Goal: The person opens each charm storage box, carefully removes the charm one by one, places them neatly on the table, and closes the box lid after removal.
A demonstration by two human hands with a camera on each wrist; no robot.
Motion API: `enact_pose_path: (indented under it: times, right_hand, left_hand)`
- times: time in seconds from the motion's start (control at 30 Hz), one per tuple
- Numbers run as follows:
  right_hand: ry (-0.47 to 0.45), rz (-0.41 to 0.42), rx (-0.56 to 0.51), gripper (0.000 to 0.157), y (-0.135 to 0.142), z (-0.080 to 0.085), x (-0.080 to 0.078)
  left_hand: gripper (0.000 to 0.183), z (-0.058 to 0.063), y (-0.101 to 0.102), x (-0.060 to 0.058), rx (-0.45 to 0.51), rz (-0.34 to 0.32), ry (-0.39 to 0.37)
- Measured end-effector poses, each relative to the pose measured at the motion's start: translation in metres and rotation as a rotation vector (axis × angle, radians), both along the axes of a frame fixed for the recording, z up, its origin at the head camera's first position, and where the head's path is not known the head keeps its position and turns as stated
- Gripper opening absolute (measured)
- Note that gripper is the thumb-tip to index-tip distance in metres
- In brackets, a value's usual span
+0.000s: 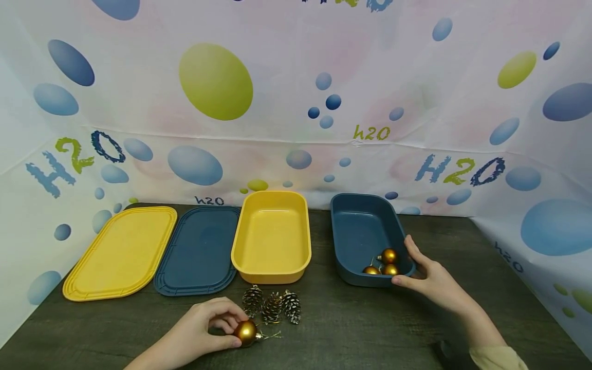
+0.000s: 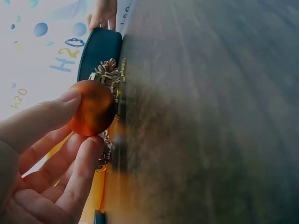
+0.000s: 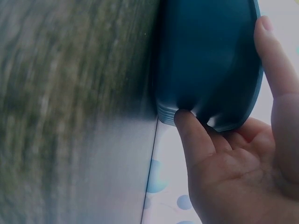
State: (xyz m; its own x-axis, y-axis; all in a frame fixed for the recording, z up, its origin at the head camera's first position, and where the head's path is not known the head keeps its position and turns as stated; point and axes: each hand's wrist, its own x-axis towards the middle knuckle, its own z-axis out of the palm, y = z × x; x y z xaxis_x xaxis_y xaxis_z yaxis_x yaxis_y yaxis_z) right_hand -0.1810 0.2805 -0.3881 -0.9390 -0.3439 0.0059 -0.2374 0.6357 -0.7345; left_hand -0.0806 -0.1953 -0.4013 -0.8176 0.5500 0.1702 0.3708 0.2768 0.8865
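Low at the front, my left hand (image 1: 201, 326) pinches a gold Christmas ball (image 1: 245, 333) between thumb and fingers, its string loop trailing to the right. The left wrist view shows the same Christmas ball (image 2: 93, 109) up close at the fingertips. Just behind it lie three pine cones (image 1: 271, 308) with pale tips. My right hand (image 1: 435, 280) grips the near right corner of a blue container (image 1: 363, 231). Three gold Christmas balls (image 1: 389, 256) lie inside at its near end. In the right wrist view, thumb and fingers hold the container's wall (image 3: 210, 60).
A yellow container (image 1: 273, 241) stands left of the blue one, with only its bare floor showing. Further left, a blue lid (image 1: 201, 252) and a yellow lid (image 1: 122, 252) lie side by side on the dark table (image 1: 342, 329). A patterned curtain (image 1: 287, 61) rises behind.
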Motion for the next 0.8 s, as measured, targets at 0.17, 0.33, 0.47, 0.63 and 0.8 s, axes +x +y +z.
enact_pose_path:
  times: [0.17, 0.33, 0.47, 0.63, 0.8]
  right_hand:
    - [0.008, 0.002, 0.006, 0.092, 0.0006, -0.001, -0.0004]
    - [0.006, 0.003, 0.008, 0.092, 0.0008, -0.0014, -0.0004]
    - [0.006, 0.0, 0.01, 0.093, 0.0004, -0.0008, -0.0001]
    - [0.008, -0.004, 0.013, 0.093, -0.0005, 0.0003, 0.0]
    - [0.003, 0.001, 0.003, 0.093, -0.0006, 0.0002, 0.0002]
  left_hand:
    - [0.031, -0.0013, 0.0004, 0.0001, -0.013, 0.004, -0.019]
    - [0.03, -0.0016, 0.0023, 0.0001, -0.03, 0.015, -0.002]
    - [0.029, -0.0025, 0.002, 0.0, -0.038, 0.016, 0.022]
    - [0.029, -0.0027, 0.0017, 0.0002, -0.06, 0.035, 0.014]
    - [0.028, -0.0031, 0.0021, 0.0005, -0.095, 0.052, 0.033]
